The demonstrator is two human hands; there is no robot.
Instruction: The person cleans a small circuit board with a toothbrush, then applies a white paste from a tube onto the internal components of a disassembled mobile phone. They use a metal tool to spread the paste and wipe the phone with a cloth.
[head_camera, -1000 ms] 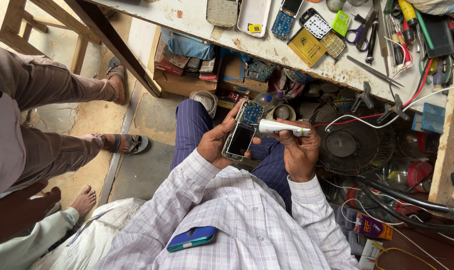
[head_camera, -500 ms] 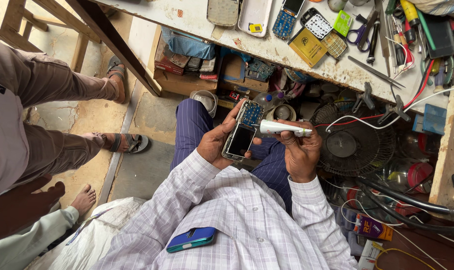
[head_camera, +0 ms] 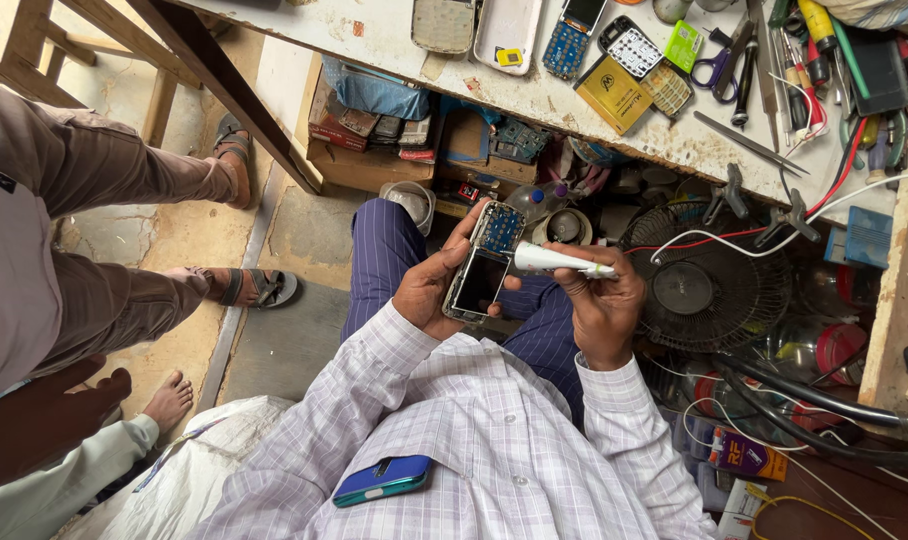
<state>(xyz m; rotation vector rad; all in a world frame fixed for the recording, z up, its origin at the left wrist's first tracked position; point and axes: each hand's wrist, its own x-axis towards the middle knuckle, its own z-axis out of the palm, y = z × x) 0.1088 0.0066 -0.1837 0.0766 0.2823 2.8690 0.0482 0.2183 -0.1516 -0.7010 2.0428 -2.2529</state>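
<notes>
Honestly, head view: left hand (head_camera: 429, 290) cradles the opened phone (head_camera: 482, 265) over the lap, fingers curled round its edges. Right hand (head_camera: 602, 305) pinches a white tube (head_camera: 559, 262), nozzle at the phone's edge. I'd squeeze gently and keep the phone level.

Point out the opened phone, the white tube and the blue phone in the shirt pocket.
opened phone (head_camera: 482, 268): head view, on its dark lower panel.
white tube (head_camera: 549, 261): head view, on the body left of the fingers.
blue phone (head_camera: 384, 480): head view, on its back cover.
</notes>
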